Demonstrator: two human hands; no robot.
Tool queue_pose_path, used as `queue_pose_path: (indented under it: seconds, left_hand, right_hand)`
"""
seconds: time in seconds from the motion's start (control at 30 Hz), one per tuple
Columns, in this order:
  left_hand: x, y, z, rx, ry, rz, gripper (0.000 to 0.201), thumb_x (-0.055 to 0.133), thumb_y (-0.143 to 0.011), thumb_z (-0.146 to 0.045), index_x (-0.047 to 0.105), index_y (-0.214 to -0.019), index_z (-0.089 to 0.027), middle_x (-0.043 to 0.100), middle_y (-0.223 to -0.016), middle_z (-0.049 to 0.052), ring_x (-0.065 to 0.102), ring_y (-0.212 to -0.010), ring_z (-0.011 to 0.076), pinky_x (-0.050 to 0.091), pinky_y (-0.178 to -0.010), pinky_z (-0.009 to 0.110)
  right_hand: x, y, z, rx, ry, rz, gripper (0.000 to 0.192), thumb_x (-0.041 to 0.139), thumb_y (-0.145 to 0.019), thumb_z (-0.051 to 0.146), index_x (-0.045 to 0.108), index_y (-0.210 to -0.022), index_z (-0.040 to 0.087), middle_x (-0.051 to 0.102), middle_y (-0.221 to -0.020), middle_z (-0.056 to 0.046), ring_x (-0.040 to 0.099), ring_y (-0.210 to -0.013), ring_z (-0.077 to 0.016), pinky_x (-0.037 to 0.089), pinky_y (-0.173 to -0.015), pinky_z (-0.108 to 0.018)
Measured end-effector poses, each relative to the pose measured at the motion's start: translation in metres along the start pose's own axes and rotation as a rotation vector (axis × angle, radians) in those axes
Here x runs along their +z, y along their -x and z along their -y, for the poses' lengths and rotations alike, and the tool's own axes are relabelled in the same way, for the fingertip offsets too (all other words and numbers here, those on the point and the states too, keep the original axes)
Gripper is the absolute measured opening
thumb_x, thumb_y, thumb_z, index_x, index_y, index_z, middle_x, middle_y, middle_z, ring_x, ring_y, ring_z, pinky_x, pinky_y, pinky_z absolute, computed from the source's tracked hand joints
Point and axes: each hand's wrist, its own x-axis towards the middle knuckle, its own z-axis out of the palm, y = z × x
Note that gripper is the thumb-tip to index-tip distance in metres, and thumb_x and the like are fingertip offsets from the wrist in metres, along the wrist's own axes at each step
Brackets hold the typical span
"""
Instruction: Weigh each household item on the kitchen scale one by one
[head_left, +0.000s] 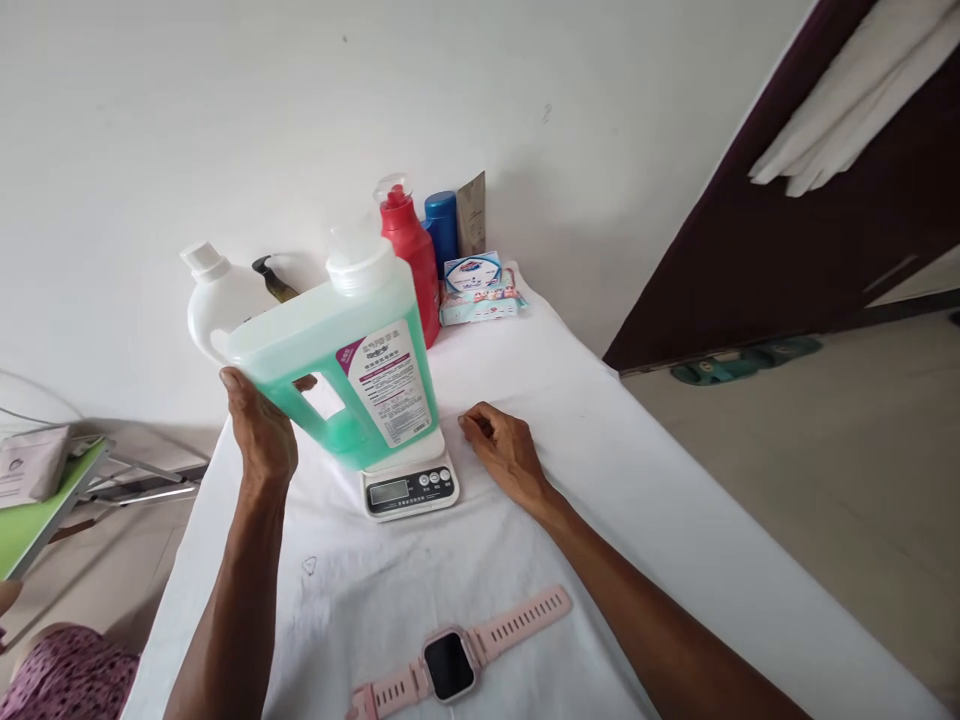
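1. A white cloth covers the tabletop beneath the left grip and the right grip.
2. The white digital scale stands between the two grips, just beside the right one.
3. On the near side of both grips lies a pink smartwatch, its strap spread out.
4. Beyond the left grip stands a white bottle.
5. Beyond the right grip, a wipes pack lies near a red bottle.
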Motion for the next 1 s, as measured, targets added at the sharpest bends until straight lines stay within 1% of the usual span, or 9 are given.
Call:
queue_pose_path:
  seconds: [0.07, 0.17, 0.3, 0.4, 0.47, 0.57, 0.67, 0.87, 1.0]
  left_hand:
    - [0.009, 0.004, -0.015, -0.007, -0.007, 0.037, 0.068, 0.060, -0.084, -0.087, 0.060, -0.068, -0.021, 0.055, -0.062, 0.003, 0.056, -0.061, 0.0187, 0.052, -0.059, 0.033]
    - [0.018, 0.009, -0.025, -0.024, -0.028, 0.054, 0.061, 0.075, -0.078, -0.079, 0.059, -0.068, -0.021, 0.049, -0.059, -0.001, 0.048, -0.055, 0.0146, 0.045, -0.052, 0.030]
    - [0.034, 0.007, -0.030, -0.091, -0.006, -0.100, 0.054, 0.085, -0.070, -0.067, 0.060, -0.079, -0.021, 0.042, -0.059, -0.006, 0.036, -0.050, 0.0096, 0.035, -0.046, 0.025]
    - [0.053, 0.003, -0.035, -0.066, 0.013, -0.207, 0.050, 0.087, -0.065, -0.059, 0.055, -0.076, -0.022, 0.039, -0.060, -0.007, 0.033, -0.049, 0.0080, 0.030, -0.043, 0.024]
    - [0.068, -0.002, -0.039, -0.016, 0.001, -0.208, 0.048, 0.087, -0.064, -0.055, 0.053, -0.074, -0.022, 0.043, -0.062, -0.006, 0.035, -0.049, 0.0079, 0.030, -0.043, 0.024]
    - [0.093, -0.011, -0.040, 0.025, -0.001, -0.150, 0.048, 0.083, -0.070, -0.059, 0.052, -0.072, -0.022, 0.044, -0.062, -0.005, 0.037, -0.048, 0.0087, 0.032, -0.042, 0.025]
    - [0.124, -0.022, -0.030, -0.023, 0.059, -0.102, 0.054, 0.081, -0.073, -0.066, 0.048, -0.070, -0.023, 0.040, -0.060, -0.006, 0.037, -0.048, 0.0088, 0.032, -0.042, 0.025]
    - [0.189, -0.030, 0.012, -0.104, 0.149, -0.023, 0.057, 0.084, -0.071, -0.061, 0.041, -0.067, -0.025, 0.034, -0.057, -0.008, 0.035, -0.049, 0.0093, 0.027, -0.045, 0.027]
    - [0.218, -0.030, 0.034, -0.154, 0.067, 0.019, 0.054, 0.075, -0.085, -0.060, 0.037, -0.068, -0.026, 0.031, -0.057, -0.008, 0.036, -0.051, 0.0090, 0.029, -0.051, 0.028]
  right_hand:
    - [0.000, -0.001, -0.001, -0.011, -0.006, 0.003, 0.029, 0.053, -0.092, 0.046, 0.060, -0.076, 0.023, 0.063, -0.070, 0.000, 0.055, -0.065, -0.0166, 0.041, -0.064, -0.029]
    - [0.002, -0.003, -0.006, -0.040, -0.012, -0.004, 0.028, 0.051, -0.093, 0.044, 0.058, -0.075, 0.024, 0.060, -0.067, 0.001, 0.053, -0.064, -0.0163, 0.039, -0.063, -0.028]
    - [0.005, -0.005, -0.011, -0.071, 0.012, -0.030, 0.025, 0.051, -0.094, 0.039, 0.054, -0.075, 0.025, 0.059, -0.066, 0.002, 0.052, -0.063, -0.0163, 0.039, -0.064, -0.028]
    - [0.005, -0.005, -0.010, -0.057, 0.046, -0.035, 0.023, 0.052, -0.095, 0.034, 0.054, -0.074, 0.024, 0.060, -0.066, 0.002, 0.054, -0.063, -0.0162, 0.038, -0.065, -0.027]
    - [0.004, -0.006, -0.009, -0.039, 0.062, -0.026, 0.023, 0.053, -0.095, 0.030, 0.054, -0.073, 0.024, 0.062, -0.067, 0.002, 0.055, -0.063, -0.0160, 0.038, -0.065, -0.027]
    - [0.003, -0.006, -0.008, -0.027, 0.067, -0.021, 0.023, 0.054, -0.096, 0.025, 0.053, -0.073, 0.024, 0.064, -0.069, 0.002, 0.057, -0.065, -0.0159, 0.038, -0.067, -0.026]
    - [0.003, -0.006, -0.007, -0.031, 0.051, -0.021, 0.023, 0.055, -0.097, 0.023, 0.051, -0.074, 0.024, 0.064, -0.070, 0.002, 0.057, -0.065, -0.0159, 0.037, -0.068, -0.026]
    - [0.004, -0.006, -0.009, -0.044, 0.067, -0.036, 0.024, 0.055, -0.097, 0.021, 0.052, -0.073, 0.024, 0.066, -0.070, 0.001, 0.058, -0.065, -0.0166, 0.037, -0.068, -0.027]
    - [0.006, -0.006, -0.010, -0.053, 0.088, -0.033, 0.021, 0.056, -0.096, 0.021, 0.055, -0.075, 0.024, 0.069, -0.072, 0.000, 0.060, -0.067, -0.0172, 0.036, -0.068, -0.027]
